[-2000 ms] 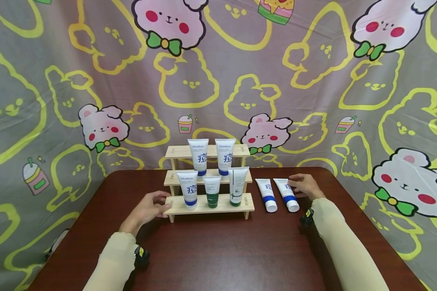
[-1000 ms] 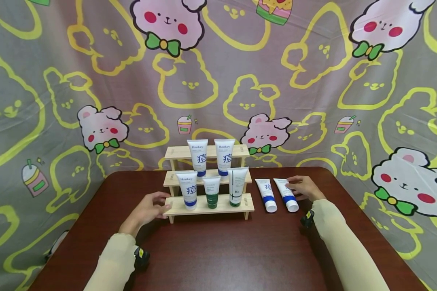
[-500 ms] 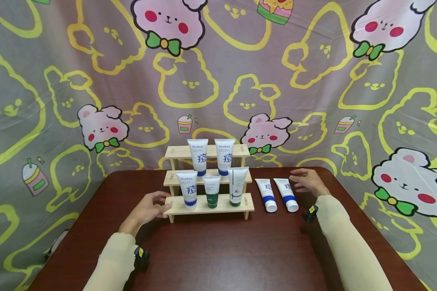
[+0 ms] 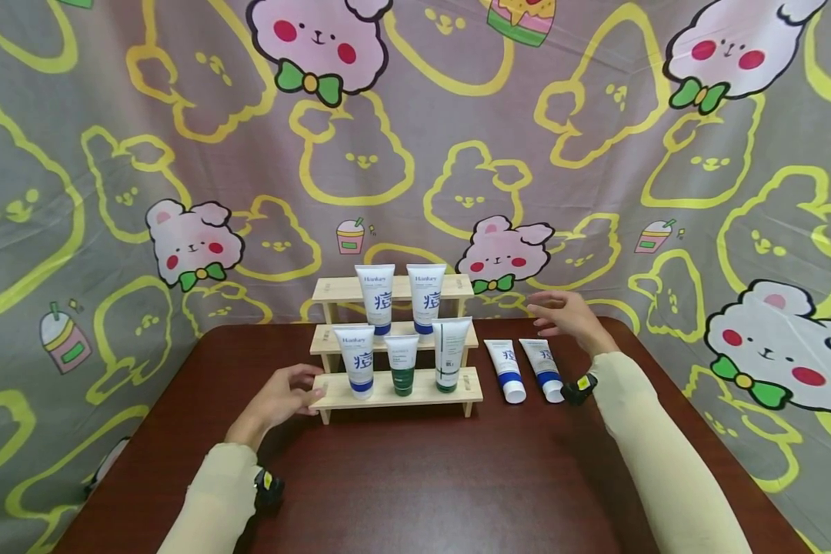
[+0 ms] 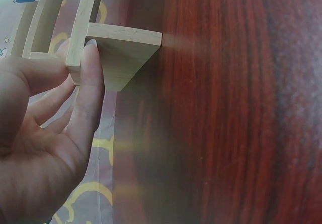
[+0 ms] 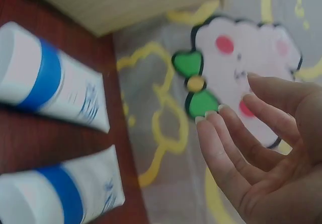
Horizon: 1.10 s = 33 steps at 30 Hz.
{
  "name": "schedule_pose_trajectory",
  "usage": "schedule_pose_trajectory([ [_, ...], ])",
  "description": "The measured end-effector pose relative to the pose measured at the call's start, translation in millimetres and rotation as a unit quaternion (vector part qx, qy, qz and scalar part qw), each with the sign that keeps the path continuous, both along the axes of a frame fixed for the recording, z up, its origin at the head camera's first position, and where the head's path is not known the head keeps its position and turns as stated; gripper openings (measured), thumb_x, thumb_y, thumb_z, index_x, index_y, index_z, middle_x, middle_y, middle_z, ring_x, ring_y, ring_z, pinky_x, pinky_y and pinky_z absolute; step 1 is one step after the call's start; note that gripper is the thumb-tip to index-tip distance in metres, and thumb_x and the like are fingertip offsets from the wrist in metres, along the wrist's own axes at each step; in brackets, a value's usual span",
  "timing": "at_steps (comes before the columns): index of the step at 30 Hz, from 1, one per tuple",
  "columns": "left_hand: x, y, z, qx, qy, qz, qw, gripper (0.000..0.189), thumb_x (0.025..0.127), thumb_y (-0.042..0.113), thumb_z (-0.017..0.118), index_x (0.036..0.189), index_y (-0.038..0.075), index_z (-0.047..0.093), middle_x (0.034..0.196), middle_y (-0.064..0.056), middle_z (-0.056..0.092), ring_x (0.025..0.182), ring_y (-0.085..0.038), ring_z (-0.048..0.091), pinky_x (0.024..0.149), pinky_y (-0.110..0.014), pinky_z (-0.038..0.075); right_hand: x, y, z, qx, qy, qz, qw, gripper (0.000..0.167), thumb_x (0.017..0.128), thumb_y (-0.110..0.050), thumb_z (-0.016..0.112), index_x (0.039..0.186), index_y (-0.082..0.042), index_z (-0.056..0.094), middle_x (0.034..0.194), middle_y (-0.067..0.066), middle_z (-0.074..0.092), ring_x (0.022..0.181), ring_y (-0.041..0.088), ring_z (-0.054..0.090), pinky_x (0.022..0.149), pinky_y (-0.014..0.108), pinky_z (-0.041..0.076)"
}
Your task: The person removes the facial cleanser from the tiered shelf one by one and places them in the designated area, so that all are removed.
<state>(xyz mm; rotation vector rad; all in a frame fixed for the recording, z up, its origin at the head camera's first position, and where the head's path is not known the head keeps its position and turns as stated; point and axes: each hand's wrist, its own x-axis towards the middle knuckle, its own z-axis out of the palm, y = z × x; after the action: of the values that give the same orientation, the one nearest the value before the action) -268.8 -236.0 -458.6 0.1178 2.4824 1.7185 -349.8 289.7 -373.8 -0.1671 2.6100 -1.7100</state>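
My left hand (image 4: 278, 398) pinches the left end of the bottom step of a light wooden three-step display stand (image 4: 330, 391). The left wrist view shows thumb and fingers on either side of the step board (image 5: 75, 43). My right hand (image 4: 569, 317) hovers with loosely bent fingers and nothing in them, above and behind two white-and-blue cream tubes. These tubes, the left one (image 4: 505, 369) and the right one (image 4: 542, 368), lie side by side on the table, caps toward me.
On the stand's middle step are two white-and-blue tubes (image 4: 376, 296). Its bottom step bears another white-and-blue tube (image 4: 357, 360), a small green-and-white tube (image 4: 403, 365) and a taller white tube (image 4: 450, 354). A patterned cloth (image 4: 415, 138) hangs behind the dark wooden table (image 4: 415, 477).
My right hand was at the right lying tube, drew back from it to the right, then rose and moved left. That tube stays on the table. My left hand keeps its grip on the stand.
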Motion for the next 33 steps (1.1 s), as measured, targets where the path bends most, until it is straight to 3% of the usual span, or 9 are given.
schedule_pose_trajectory([
  [5,-0.9,-0.2,0.0,0.001,0.003,-0.002,1.0,0.041,0.092,-0.004,0.069,0.131,-0.007,0.054,0.114,-0.023,0.057,0.081,-0.026,0.066,0.069,-0.04,0.058,-1.2,-20,12.3,-0.005,0.016,0.03,0.9994,0.051,0.096,-0.025,0.071,0.137,0.002,0.056,0.13,0.025,0.058,0.093,0.028,0.067,0.078,0.045,0.057],
  [14,-1.4,-0.1,1.5,-0.04,0.014,0.001,0.9991,0.04,0.092,-0.002,0.07,0.129,-0.006,0.057,0.111,-0.02,0.059,0.087,-0.025,0.066,0.074,-0.038,0.057,8.2,-54,34.4,-0.011,0.049,0.086,0.995,0.042,0.098,-0.018,0.068,0.135,0.0,0.059,0.13,0.025,0.057,0.103,0.044,0.063,0.078,0.051,0.056],
  [25,-0.5,0.0,1.9,-0.053,0.025,0.001,0.9983,0.04,0.09,0.001,0.073,0.127,-0.005,0.059,0.111,-0.019,0.061,0.091,-0.026,0.065,0.073,-0.036,0.055,13.2,-80,43.0,-0.021,0.064,0.121,0.9903,0.044,0.095,-0.016,0.072,0.133,0.003,0.059,0.127,0.025,0.06,0.099,0.042,0.064,0.077,0.048,0.057],
  [29,-0.7,-0.3,1.3,-0.052,0.02,0.001,0.9984,0.04,0.09,0.001,0.073,0.127,-0.005,0.058,0.111,-0.019,0.061,0.091,-0.025,0.065,0.074,-0.036,0.055,16.2,-89,47.0,-0.031,0.063,0.133,0.9886,0.046,0.095,-0.013,0.071,0.136,0.005,0.056,0.126,0.025,0.06,0.096,0.035,0.066,0.078,0.045,0.057],
  [33,-1.5,-0.3,1.7,-0.059,0.016,0.008,0.9981,0.04,0.091,0.002,0.073,0.128,-0.003,0.059,0.112,-0.018,0.061,0.091,-0.024,0.065,0.075,-0.037,0.055,16.9,-99,51.4,-0.041,0.061,0.145,0.9867,0.045,0.096,-0.01,0.069,0.137,0.004,0.055,0.124,0.025,0.059,0.097,0.035,0.066,0.083,0.05,0.055],
])
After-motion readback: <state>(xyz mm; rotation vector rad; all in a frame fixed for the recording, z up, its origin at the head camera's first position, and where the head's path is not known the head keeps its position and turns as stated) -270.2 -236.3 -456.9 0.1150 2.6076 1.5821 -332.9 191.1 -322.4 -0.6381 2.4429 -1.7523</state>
